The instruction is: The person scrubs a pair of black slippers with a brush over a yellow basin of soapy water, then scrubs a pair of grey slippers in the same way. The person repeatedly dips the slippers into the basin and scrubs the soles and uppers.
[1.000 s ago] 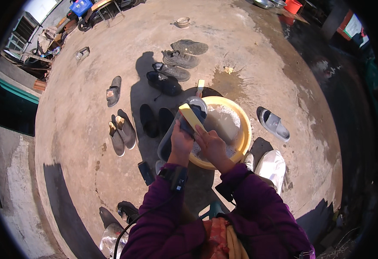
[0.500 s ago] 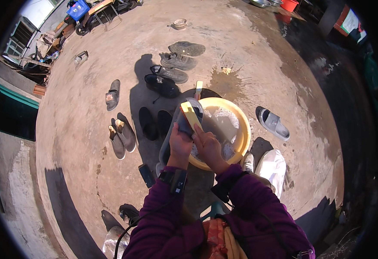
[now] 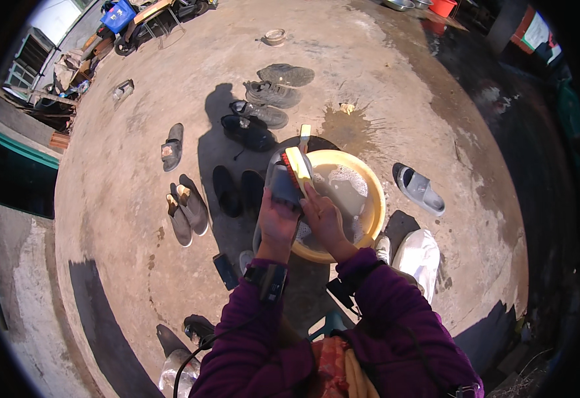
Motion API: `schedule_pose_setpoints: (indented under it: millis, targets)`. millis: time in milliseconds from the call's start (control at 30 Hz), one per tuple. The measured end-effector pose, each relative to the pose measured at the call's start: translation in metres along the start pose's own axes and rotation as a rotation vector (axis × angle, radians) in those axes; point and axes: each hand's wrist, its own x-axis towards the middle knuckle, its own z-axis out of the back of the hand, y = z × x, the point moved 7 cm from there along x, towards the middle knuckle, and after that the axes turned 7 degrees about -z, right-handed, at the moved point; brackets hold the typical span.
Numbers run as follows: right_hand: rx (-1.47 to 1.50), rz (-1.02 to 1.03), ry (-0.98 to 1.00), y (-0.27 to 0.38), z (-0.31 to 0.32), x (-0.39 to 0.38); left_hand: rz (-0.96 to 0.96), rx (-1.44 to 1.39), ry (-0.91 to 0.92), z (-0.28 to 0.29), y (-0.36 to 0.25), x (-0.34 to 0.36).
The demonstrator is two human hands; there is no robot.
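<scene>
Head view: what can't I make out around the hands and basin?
Head: yellow basin, its bottom hidden by cloudy water.
Head: brush, its grip end hidden by the right hand.
Head: grey slipper, its middle partly hidden by the left hand.
Head: metal bowls, cut off by the upper edge.

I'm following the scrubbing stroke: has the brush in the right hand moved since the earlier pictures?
Yes: judged against the yellow basin, the brush in the right hand has moved forward, up the picture, its far end also shifting right.
</scene>
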Motion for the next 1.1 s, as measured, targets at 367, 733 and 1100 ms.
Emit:
schedule_pose_setpoints:
  millis: [367,733,1100]
  targets:
    - [-0.003,0.128,0.099,0.031,0.003,-0.030,-0.078,-0.124,0.069,0.005,-0.020,0.010]
    - [0.525,-0.262,0.032,-0.021,0.016,0.011,-0.134,-0.086,0.055,-0.021,-0.018,0.003]
    - [0.272,0.019,0.082,0.018,-0.008,-0.040,-0.125,-0.064,-0.031,0.010,-0.024,0.009]
